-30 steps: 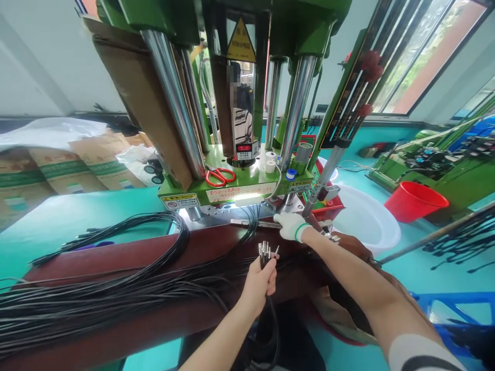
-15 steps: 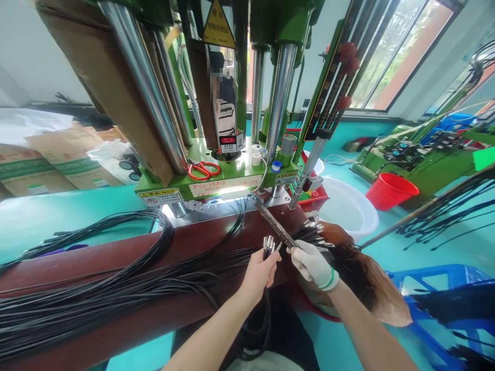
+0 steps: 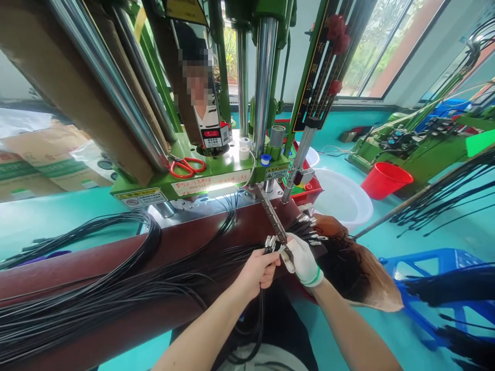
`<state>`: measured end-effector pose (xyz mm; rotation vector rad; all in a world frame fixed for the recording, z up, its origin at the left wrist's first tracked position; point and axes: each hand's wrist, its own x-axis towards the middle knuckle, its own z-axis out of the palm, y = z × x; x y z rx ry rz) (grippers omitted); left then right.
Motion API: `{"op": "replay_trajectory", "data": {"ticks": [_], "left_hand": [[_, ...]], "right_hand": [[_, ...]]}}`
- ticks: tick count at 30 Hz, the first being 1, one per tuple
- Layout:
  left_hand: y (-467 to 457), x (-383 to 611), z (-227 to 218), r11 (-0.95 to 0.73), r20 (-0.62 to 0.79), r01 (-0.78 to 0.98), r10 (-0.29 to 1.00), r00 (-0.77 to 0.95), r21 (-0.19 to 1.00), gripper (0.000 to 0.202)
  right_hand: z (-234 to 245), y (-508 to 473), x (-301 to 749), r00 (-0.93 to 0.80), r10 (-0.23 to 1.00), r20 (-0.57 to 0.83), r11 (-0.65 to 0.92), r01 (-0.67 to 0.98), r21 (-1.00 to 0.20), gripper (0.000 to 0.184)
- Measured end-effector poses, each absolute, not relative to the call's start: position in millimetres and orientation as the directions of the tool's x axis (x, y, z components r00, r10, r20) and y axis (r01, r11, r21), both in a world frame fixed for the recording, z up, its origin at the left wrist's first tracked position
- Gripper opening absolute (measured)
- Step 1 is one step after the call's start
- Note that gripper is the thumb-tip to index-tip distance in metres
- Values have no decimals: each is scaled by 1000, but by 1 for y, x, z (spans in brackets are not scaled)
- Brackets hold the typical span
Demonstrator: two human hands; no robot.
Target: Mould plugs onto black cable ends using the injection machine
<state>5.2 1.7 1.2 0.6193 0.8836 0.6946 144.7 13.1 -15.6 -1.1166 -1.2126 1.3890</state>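
My bare left hand [image 3: 260, 270] is closed around a bundle of black cables whose silver metal connectors [image 3: 270, 243] stick up above the thumb. The cables' lengths hang down below that hand. My right hand [image 3: 303, 257], in a white glove with a green cuff, is shut on the lower end of a dark slotted metal bar [image 3: 274, 219]. The bar slants up and away, its far end at the front edge of the green press [image 3: 209, 178]. My left fingertips meet the gloved thumb beside the bar; whatever is pinched there is too small to tell.
Black cables [image 3: 154, 278] lie in long bundles across the brown-covered table [image 3: 127, 340]. More connector ends [image 3: 309, 226] lie right of the bar, beside a brown bag [image 3: 371, 278]. Red-handled scissors [image 3: 187, 167] rest on the press. A person [image 3: 207, 111] stands behind it. Blue stool [image 3: 429, 263] at right.
The view has shifted, so the press sits further left. My right hand has come in against my left fingertips, and the bar stands more steeply in view.
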Motion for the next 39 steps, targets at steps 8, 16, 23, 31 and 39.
{"op": "replay_trajectory", "data": {"ticks": [8, 16, 23, 31, 39], "left_hand": [[3, 7, -4, 588, -498, -188, 784, 371, 787, 29], [1, 3, 7, 180, -176, -251, 984, 37, 951, 38], [4, 7, 2, 304, -316, -332, 948, 18, 893, 28], [12, 9, -1, 410, -391, -229, 912, 126, 883, 32], [11, 13, -11, 292, -292, -228, 956, 35, 929, 26]], "right_hand": [[-13, 9, 144, -136, 990, 50, 71, 155, -985, 34], [-14, 13, 143, -98, 995, -30, -35, -45, -998, 29], [-15, 13, 144, -105, 994, -43, -54, -101, -993, 32], [-16, 12, 146, -130, 989, -75, -84, -59, -995, 41], [-22, 9, 141, -144, 989, 27, 42, 100, -994, 49]]}}
